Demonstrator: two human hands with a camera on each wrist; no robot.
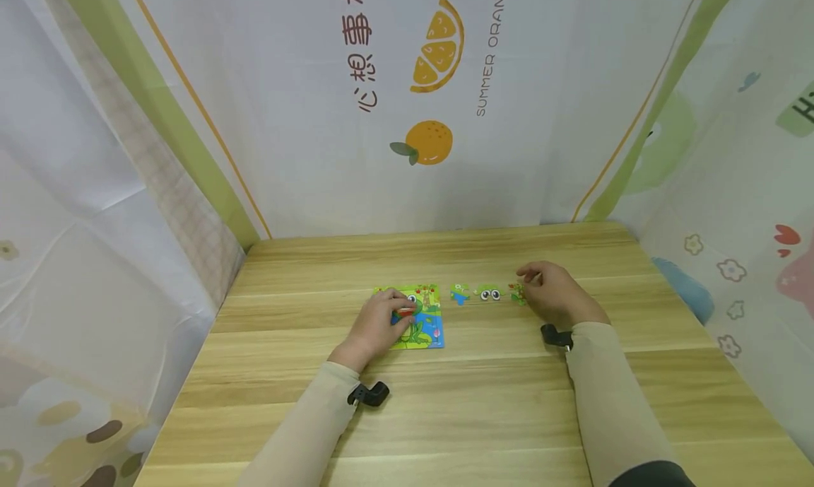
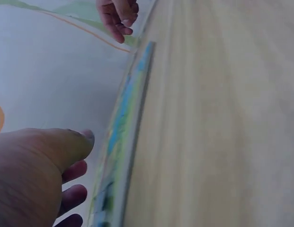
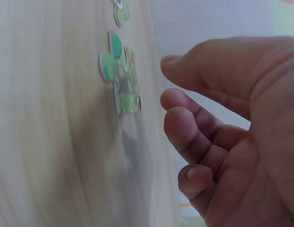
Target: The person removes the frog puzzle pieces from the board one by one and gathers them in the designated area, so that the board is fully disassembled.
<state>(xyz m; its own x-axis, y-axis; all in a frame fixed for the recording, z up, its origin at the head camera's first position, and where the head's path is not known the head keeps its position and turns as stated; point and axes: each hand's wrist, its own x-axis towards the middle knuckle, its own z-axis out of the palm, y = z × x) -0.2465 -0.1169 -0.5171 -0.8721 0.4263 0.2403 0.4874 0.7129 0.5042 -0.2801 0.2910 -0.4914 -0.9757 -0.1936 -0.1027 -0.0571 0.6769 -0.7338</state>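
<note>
A green and blue frog jigsaw puzzle (image 1: pixel 432 336) lies flat on the wooden table. My left hand (image 1: pixel 372 324) is over its left side and hides part of the picture. In the left wrist view, the thumb (image 2: pixel 73 146) and fingertips hover beside the puzzle's edge (image 2: pixel 130 118), with a gap between them. To the right of the puzzle is a row of loose puzzle pieces: a green-blue one (image 1: pixel 460 294), one with two eyes (image 1: pixel 490 295), and a green-red one (image 1: pixel 517 294). Beside that last piece (image 3: pixel 127 87), my right hand (image 1: pixel 559 295) is raised, its fingers loosely bent and holding nothing.
The wooden table (image 1: pixel 483 409) stretches toward me and to both sides. A white curtain (image 1: pixel 305 141) with orange prints hangs behind its back edge, and printed cloths hang at left and right. Small black cameras (image 1: pixel 369 394) are strapped to both wrists.
</note>
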